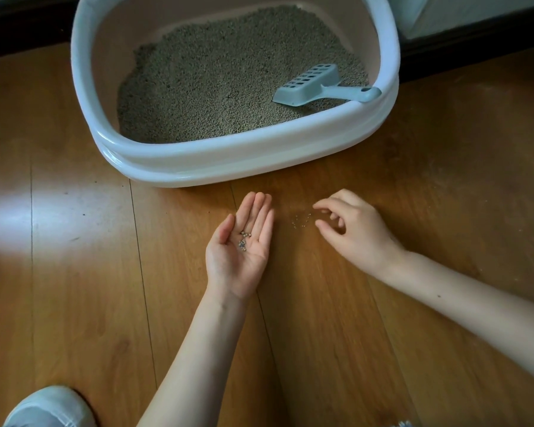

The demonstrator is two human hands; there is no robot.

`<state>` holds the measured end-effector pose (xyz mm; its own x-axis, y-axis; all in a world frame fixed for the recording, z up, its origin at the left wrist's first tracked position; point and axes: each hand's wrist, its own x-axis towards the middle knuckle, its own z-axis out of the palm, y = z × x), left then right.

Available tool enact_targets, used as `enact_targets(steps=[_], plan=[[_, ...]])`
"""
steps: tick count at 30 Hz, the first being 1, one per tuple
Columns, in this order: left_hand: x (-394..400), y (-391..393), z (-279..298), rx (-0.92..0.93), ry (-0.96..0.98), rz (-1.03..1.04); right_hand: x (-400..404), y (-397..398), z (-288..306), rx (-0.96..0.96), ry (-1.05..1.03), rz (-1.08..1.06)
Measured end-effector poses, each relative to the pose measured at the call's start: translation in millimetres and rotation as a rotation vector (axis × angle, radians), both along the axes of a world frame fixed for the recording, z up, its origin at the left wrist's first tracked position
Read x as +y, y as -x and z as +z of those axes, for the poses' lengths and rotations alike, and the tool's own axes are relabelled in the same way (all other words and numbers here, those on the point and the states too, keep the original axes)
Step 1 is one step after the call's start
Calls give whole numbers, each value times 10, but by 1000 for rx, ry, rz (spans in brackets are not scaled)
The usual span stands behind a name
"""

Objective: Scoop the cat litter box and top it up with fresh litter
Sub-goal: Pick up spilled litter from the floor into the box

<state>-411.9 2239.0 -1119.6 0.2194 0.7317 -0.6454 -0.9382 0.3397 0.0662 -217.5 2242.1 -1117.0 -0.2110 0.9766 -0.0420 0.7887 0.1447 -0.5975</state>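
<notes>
A white litter box [228, 163] with a pale blue rim stands on the wooden floor, filled with grey-brown litter [222, 78]. A pale blue slotted scoop [318, 86] lies in it at the right, its handle resting on the rim. My left hand [244, 241] lies palm up on the floor in front of the box, fingers straight, with several litter grains [244, 240] in the palm. My right hand [352, 229] hovers palm down beside it, fingers loosely curled, just right of several spilled grains [301, 220] on the floor. It holds nothing that I can see.
Wooden floorboards [74, 272] run all around. A dark skirting and wall [475, 29] lie behind the box. A pale shoe [50, 408] shows at the bottom left corner. A bright glare patch lies on the floor at the left.
</notes>
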Motion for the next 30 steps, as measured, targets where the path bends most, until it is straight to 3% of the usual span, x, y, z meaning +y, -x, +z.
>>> enact_targets(steps=[18,25,30], plan=[[7,12,15,-21,-2,11,-26,122,-235,18,-105,107],[9,-4,0,-5,-1,-6,48,159,-256,-262,-254,350],[3,-29,1,37,-13,-44,41,275,13,23,-197,163]])
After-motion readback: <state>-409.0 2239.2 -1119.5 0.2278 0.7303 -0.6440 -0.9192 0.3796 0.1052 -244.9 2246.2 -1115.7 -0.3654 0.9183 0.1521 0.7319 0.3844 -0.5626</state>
